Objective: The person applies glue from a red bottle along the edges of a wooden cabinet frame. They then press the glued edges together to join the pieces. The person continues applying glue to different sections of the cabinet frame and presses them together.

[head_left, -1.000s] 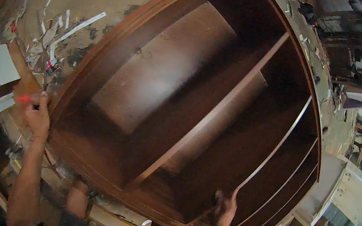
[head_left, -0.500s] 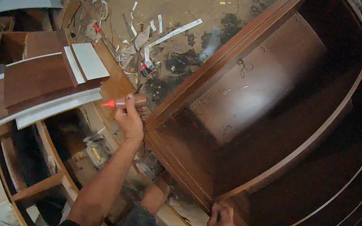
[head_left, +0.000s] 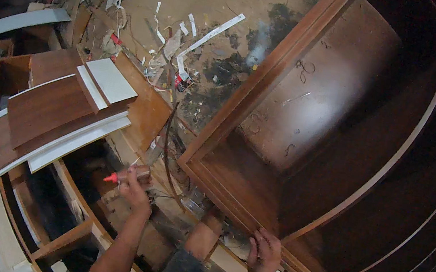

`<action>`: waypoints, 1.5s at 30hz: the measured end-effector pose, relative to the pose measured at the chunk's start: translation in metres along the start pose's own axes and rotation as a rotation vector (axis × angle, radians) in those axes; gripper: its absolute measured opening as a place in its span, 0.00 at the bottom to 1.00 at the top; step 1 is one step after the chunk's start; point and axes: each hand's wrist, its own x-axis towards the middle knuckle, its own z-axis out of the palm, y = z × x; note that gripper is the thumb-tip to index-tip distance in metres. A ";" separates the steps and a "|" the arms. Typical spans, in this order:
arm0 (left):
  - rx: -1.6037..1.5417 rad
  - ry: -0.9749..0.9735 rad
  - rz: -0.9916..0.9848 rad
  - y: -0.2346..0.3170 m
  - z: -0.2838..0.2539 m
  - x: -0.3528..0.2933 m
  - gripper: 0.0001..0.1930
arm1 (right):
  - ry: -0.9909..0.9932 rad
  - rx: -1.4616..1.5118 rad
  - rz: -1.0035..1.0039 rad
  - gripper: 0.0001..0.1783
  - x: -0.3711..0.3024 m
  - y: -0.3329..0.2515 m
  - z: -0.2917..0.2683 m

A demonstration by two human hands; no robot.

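Note:
My left hand (head_left: pixel 134 190) is closed around a brown squeeze bottle (head_left: pixel 142 175) with a red nozzle pointing left. It is held above an open wooden frame. To the right, a dark brown wooden shelf cabinet (head_left: pixel 230 199) lies tilted across the view, its open side facing me. My right hand (head_left: pixel 266 252) rests at the cabinet's near edge by the end of a shelf divider (head_left: pixel 360 190). Its fingers are loosely bent, with the thumb apart, and no object shows in them. Inside, loose curled bits (head_left: pixel 303 71) lie on the glossy panel.
Brown and white boards (head_left: pixel 42 105) are stacked at the left on open wooden frames (head_left: pixel 63 234). Paper strips (head_left: pixel 212 36) and scraps litter the dirty floor beyond. A dark curved strip (head_left: pixel 167 156) lies between the boards and the cabinet. My leg (head_left: pixel 205 233) shows between my arms.
My left hand has moved down toward me with the bottle, away from the cabinet's corner. My right hand has loosened on the cabinet edge, and the view has shifted slightly.

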 end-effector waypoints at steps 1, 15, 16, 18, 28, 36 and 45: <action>0.028 0.002 -0.041 -0.004 -0.012 -0.004 0.18 | -0.019 -0.020 -0.035 0.17 0.007 -0.007 0.004; 0.122 -0.121 -0.220 -0.028 -0.075 -0.030 0.18 | -0.313 -0.040 -0.291 0.23 0.144 -0.063 0.082; 0.112 -0.113 -0.218 -0.025 -0.071 -0.030 0.18 | -0.350 -0.079 -0.299 0.21 0.150 -0.066 0.086; 0.092 -0.104 -0.205 -0.018 -0.064 -0.030 0.18 | -0.343 -0.096 -0.286 0.19 0.148 -0.066 0.079; 0.118 -0.245 -0.075 -0.027 -0.074 -0.022 0.19 | -0.194 0.476 0.301 0.10 0.167 -0.049 0.108; 0.060 -0.266 -0.217 -0.013 -0.071 -0.029 0.19 | -0.498 0.192 0.562 0.19 0.221 -0.040 0.143; -0.147 -0.205 0.096 0.037 0.077 0.059 0.20 | -0.285 0.372 0.423 0.16 0.195 -0.080 0.120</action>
